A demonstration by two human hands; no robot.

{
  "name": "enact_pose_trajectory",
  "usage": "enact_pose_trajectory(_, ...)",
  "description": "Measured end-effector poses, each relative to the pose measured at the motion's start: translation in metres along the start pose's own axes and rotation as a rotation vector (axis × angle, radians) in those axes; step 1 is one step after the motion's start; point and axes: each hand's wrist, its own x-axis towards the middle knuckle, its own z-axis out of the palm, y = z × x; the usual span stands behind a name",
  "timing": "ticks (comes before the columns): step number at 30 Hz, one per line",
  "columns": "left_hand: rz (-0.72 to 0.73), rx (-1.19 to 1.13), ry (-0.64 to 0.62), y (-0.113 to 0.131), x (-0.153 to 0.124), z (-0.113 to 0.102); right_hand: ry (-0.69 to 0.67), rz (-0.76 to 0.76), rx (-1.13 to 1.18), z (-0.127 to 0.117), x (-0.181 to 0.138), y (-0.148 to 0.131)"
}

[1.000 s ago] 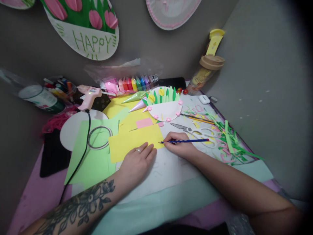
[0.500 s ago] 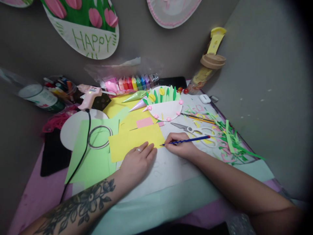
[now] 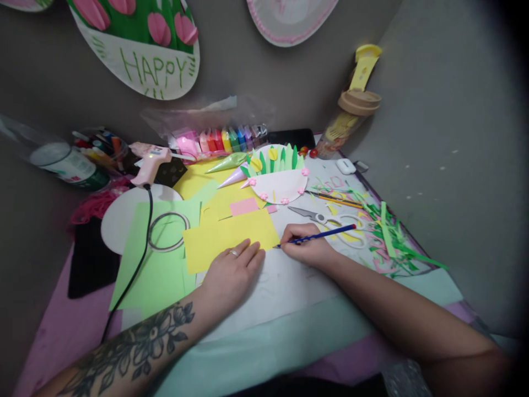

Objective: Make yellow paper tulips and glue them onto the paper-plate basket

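A yellow paper rectangle (image 3: 225, 236) lies in the middle of the table, partly over green sheets (image 3: 142, 275). My left hand (image 3: 233, 270) rests flat across its lower edge, fingers stretched out and a ring on one of them. In my right hand (image 3: 306, 246) is a blue pencil (image 3: 326, 234), gripped near its point. The pencil tip is at the paper's lower right corner; whether it touches is too small to tell. White-handled scissors (image 3: 326, 219) lie partly open just beyond my right hand. Behind the paper sits a half-round paper-plate basket (image 3: 279, 184) with green leaves and yellow tulips.
A pink glue gun (image 3: 151, 162) stands at the left, its black cord (image 3: 142, 259) crossing the green sheets. A metal ring (image 3: 151, 234) lies there too. Paper scraps (image 3: 388, 237) are heaped along the right edge. A lidded cup (image 3: 347, 121) and bagged clay (image 3: 225, 139) stand by the wall.
My right hand and the pencil tip have shifted very slightly to the right, towards the yellow paper's corner. My left hand stays in place.
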Motion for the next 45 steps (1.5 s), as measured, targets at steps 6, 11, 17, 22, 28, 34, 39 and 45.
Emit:
enact_pose_trajectory(6,0.004,0.009,0.015,0.0,0.0,0.001,0.0,0.045,0.007,-0.003,0.001,-0.001)
enact_pose_trajectory(11,0.008,-0.001,-0.004,-0.001,0.0,0.001,0.009,0.051,0.013,-0.005,0.0,0.0)
enact_pose_trajectory(17,0.003,-0.023,0.0,-0.001,0.0,0.0,0.066,0.082,0.034,-0.009,0.0,0.005)
enact_pose_trajectory(22,0.004,-0.023,0.0,-0.001,0.0,0.0,0.105,0.108,0.013,-0.009,0.0,0.011)
enact_pose_trajectory(28,0.004,-0.009,0.016,-0.001,0.0,0.003,0.122,0.11,0.003,-0.007,0.001,0.009)
enact_pose_trajectory(34,0.001,-0.003,0.008,-0.001,0.0,0.002,0.123,0.093,0.001,-0.006,0.001,0.008)
enact_pose_trajectory(39,0.006,0.014,0.027,-0.001,0.0,0.003,0.106,0.102,-0.014,-0.007,0.002,0.005)
enact_pose_trajectory(45,0.011,0.002,0.032,-0.001,0.0,0.004,0.085,0.118,-0.025,-0.008,0.002,0.005)
